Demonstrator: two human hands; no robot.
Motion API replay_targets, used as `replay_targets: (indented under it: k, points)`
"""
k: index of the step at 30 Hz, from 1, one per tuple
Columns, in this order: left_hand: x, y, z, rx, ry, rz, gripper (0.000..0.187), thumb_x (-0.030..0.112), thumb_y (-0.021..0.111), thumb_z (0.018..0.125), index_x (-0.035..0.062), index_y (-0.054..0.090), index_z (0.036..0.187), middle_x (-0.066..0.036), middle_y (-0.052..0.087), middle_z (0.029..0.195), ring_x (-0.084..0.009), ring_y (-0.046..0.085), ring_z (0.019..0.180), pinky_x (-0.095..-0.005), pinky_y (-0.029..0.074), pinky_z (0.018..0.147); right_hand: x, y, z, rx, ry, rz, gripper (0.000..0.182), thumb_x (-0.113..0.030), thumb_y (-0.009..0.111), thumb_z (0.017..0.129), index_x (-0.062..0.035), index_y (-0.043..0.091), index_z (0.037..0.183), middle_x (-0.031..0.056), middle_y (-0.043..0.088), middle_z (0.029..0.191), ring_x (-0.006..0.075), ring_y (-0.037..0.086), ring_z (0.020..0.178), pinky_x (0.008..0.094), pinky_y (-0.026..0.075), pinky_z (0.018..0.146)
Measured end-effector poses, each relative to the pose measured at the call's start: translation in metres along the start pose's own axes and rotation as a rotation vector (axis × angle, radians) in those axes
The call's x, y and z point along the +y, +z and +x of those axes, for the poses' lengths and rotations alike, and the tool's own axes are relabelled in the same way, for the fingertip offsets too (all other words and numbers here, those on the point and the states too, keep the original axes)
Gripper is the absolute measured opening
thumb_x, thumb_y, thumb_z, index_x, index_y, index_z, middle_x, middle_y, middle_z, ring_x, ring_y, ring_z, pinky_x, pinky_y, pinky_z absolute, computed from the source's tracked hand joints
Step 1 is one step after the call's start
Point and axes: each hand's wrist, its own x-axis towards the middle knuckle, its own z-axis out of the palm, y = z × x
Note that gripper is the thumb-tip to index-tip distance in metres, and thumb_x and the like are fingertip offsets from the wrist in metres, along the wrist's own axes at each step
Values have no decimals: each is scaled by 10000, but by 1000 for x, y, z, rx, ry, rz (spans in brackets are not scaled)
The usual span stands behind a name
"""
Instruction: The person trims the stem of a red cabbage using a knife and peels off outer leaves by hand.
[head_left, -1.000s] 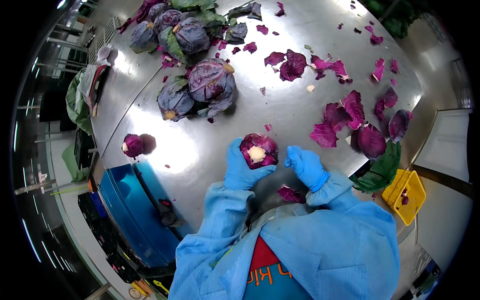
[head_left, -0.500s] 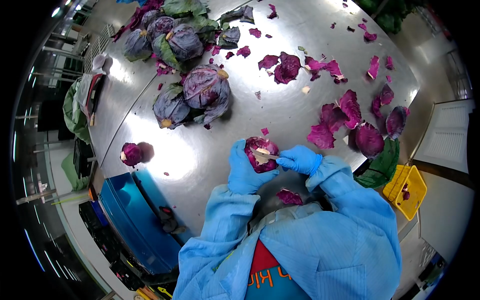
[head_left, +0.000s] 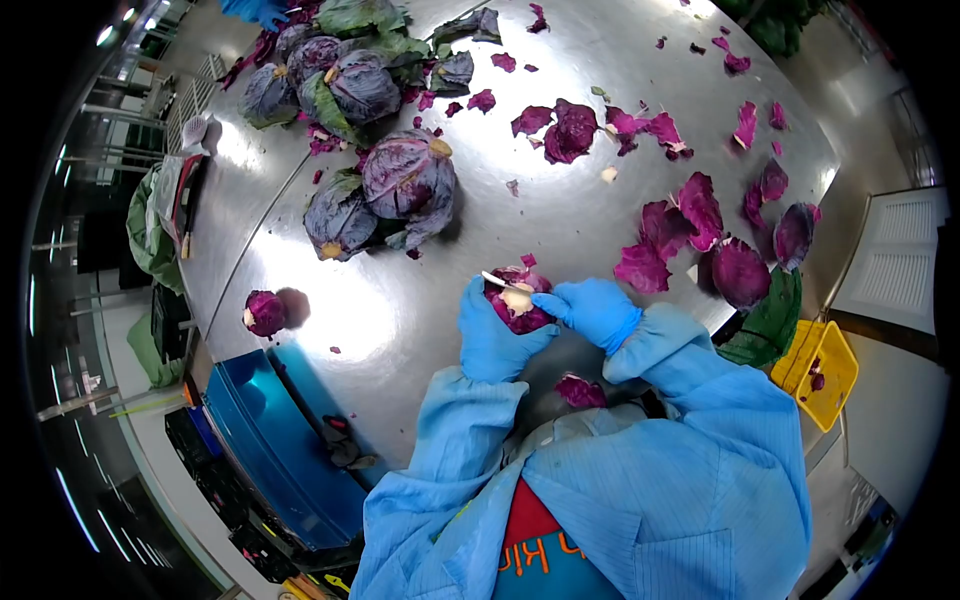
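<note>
My left hand, in a blue glove, is wrapped round the side of a small red cabbage. The pale cut stem end of that cabbage faces up. In my gloved right hand is a knife, its blade lying across the top of the cabbage by the white core. My right fingers hide the knife's handle. Close to my body lies a loose purple leaf. Another trimmed red cabbage rests on the metal table to the left.
Untrimmed red cabbages are heaped at the far left. Loose purple leaves lie across the right side. A blue bin stands at the near left, a yellow basket at the right. Another person's gloved hand shows at the top.
My right hand has shifted slightly, and the knife blade has turned and moved toward the far left edge of the cabbage. The other person's gloved hand has come further into view.
</note>
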Motion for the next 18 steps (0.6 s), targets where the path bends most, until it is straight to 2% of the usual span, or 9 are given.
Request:
replay_targets:
  k: [1, 4, 7, 10, 11, 13, 14, 16, 18]
  points:
    - [-4, 2, -1, 21, 24, 24, 1002, 381, 899, 442, 4, 422, 1239, -211, 503, 1191, -371, 526, 1084, -445, 452, 916, 3, 8, 0, 104, -25, -114, 634, -627, 363, 930, -89, 643, 744, 160, 631, 661, 351, 639, 682, 453, 502, 663]
    - [-15, 7, 7, -30, 56, 41, 958, 359, 898, 452, 7, 441, 1216, -211, 516, 1169, -372, 536, 1064, -441, 458, 898, 11, 29, -3, 266, -78, -32, 515, -532, 433, 949, -90, 615, 756, 146, 621, 669, 347, 613, 628, 421, 488, 633]
    - [-6, 0, -1, -20, 109, 71, 931, 330, 899, 468, -2, 456, 1217, -179, 548, 1114, -327, 567, 1008, -410, 476, 882, 20, 26, -4, 179, -152, 75, 510, -530, 439, 946, -94, 609, 744, 149, 600, 648, 353, 604, 624, 434, 474, 611]
    - [1, 3, -1, 24, 128, 34, 856, 328, 893, 489, -5, 494, 1170, -146, 588, 1026, -294, 601, 923, -387, 502, 829, 16, 2, -3, -99, -76, 227, 496, -517, 452, 945, -94, 606, 737, 156, 594, 652, 358, 598, 631, 440, 467, 600]
    - [1, 6, 0, 35, 122, 5, 823, 333, 889, 496, -4, 511, 1145, -137, 601, 994, -288, 611, 893, -383, 511, 806, 13, 5, -4, 29, -81, 111, 509, -533, 449, 939, -95, 611, 736, 156, 599, 652, 362, 598, 624, 447, 472, 598]
    - [-1, 7, -2, 189, 234, 194, 773, 337, 886, 498, -5, 536, 1097, -133, 617, 952, -282, 622, 847, -377, 519, 769, 5, 20, -8, 274, -89, -123, 535, -565, 443, 927, -99, 622, 736, 156, 607, 652, 368, 598, 610, 459, 483, 593]
    - [-3, 8, -3, 268, 289, 288, 749, 339, 885, 498, -5, 548, 1072, -131, 626, 931, -280, 628, 824, -374, 523, 750, 7, 26, -8, 321, -83, -107, 532, -565, 449, 926, -96, 626, 749, 160, 609, 663, 366, 599, 618, 450, 485, 597]
    - [-7, 11, 0, 164, 186, 224, 761, 343, 886, 495, -6, 552, 1083, -147, 627, 954, -287, 629, 837, -378, 521, 760, 9, 31, -3, 413, -89, -83, 527, -565, 460, 923, -90, 635, 774, 167, 612, 684, 361, 600, 634, 431, 489, 604]
    - [-16, 12, 2, 117, 136, 202, 775, 351, 885, 497, 1, 550, 1101, -162, 622, 979, -297, 628, 852, -386, 519, 767, 12, 26, -4, 321, -91, 134, 488, -524, 500, 923, -74, 635, 790, 173, 591, 670, 349, 597, 635, 408, 488, 614]
